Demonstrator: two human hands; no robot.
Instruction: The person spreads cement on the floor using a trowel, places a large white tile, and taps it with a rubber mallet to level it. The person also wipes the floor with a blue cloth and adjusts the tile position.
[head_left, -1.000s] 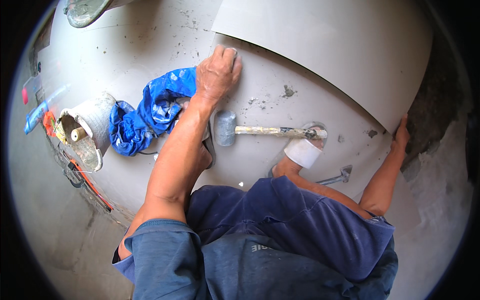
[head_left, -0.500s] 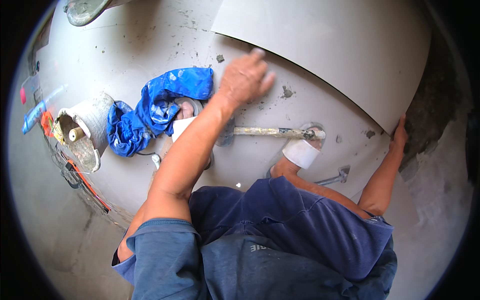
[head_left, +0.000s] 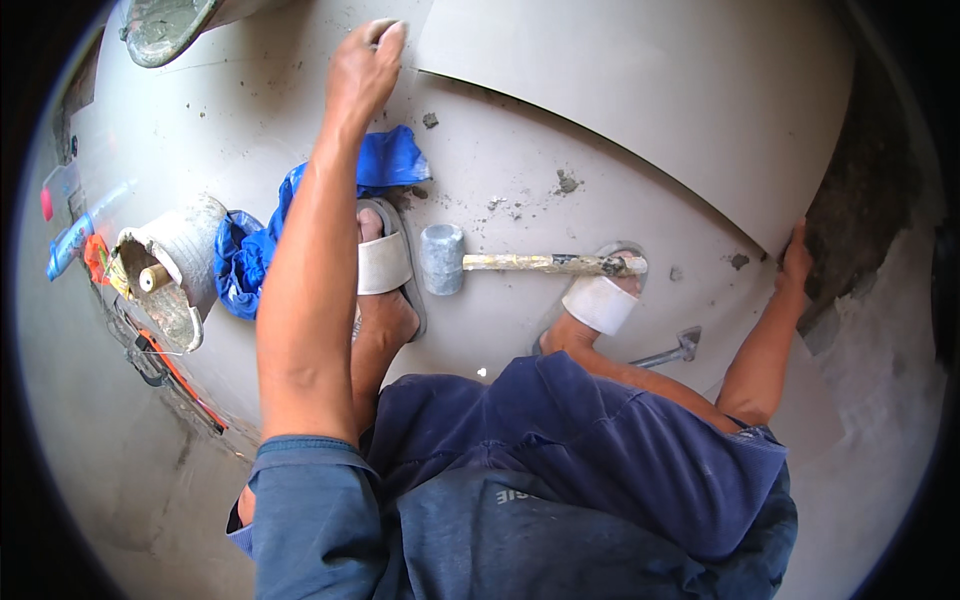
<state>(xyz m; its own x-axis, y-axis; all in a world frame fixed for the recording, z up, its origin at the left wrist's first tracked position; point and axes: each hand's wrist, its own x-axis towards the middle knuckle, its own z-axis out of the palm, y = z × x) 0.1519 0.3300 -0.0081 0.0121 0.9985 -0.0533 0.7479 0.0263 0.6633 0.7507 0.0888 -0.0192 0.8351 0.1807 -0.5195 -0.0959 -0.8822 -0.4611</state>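
Note:
A large pale grey tile [head_left: 660,110] lies at the upper right, its near edge raised above the floor with a dark gap under it. My right hand [head_left: 795,258] grips this tile at its near right corner, fingers partly hidden. My left hand [head_left: 362,70] is just left of the tile's left edge, apart from it, with fingers curled in and nothing showing in them. Between my feet a mallet [head_left: 443,260] with a grey head and worn handle rests on the floor, the handle's end beside my right sandal [head_left: 600,303].
Crumpled blue cloth [head_left: 392,160] lies partly behind my left forearm. Further left are a mortar-crusted bucket [head_left: 185,240], a blue bottle [head_left: 68,245] and an orange tool [head_left: 180,380]. Another bucket [head_left: 165,30] stands at top left. A metal tool [head_left: 685,345] lies near my right leg; mortar crumbs [head_left: 567,182] dot the floor.
My left hand has swung left and away from me, off the tile's near edge, and its fingers have curled. The mallet head is now uncovered. My right hand stays at the tile's corner.

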